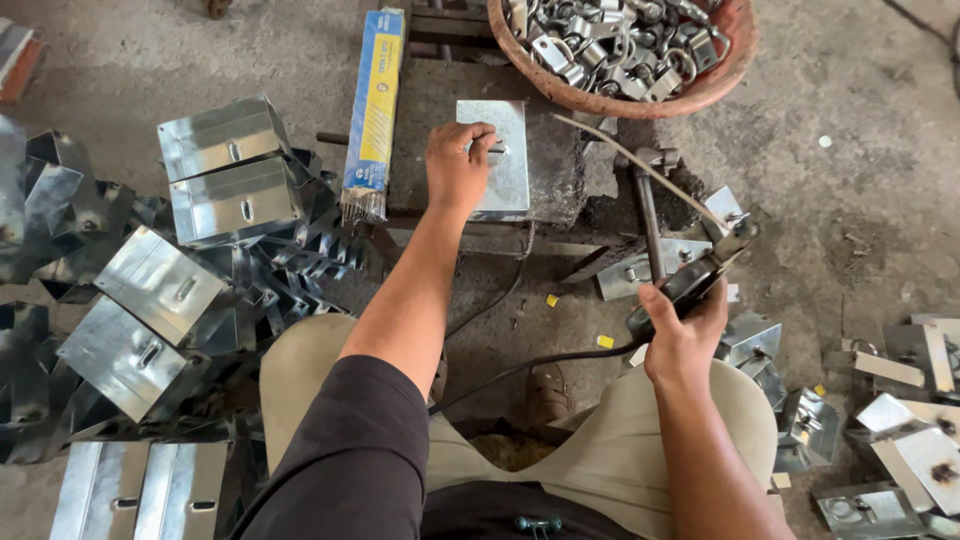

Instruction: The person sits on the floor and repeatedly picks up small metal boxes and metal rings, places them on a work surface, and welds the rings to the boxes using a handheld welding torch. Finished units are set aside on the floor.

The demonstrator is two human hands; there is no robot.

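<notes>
Seemingly mid-job: the left hand is pressing down on a flat galvanised steel plate lying on the dark work block, toward its far edge, just below the rust-coloured basin of small metal clamps. Its fingers are curling closed over a small fitting at the plate's middle, pinning it rather than lifting it. The right hand is gripping the dark handle of a welding electrode holder, fingers wrapped fully shut around it, a thin rod angling up toward the plate and a black cable trailing back across the lap. Judging by look, the plate is handling as stiff, thin sheet: light, smooth and a bit slippery, with sharp cut edges; flat palm pressure or a pinch at the edges is seeming the safest hold, away from the fitting where the rod is pointing. A blue and yellow box of electrodes is lying at the block's left edge. Folded sheet-metal boxes are piling on the floor at left; finished brackets are scattering at right.
</notes>
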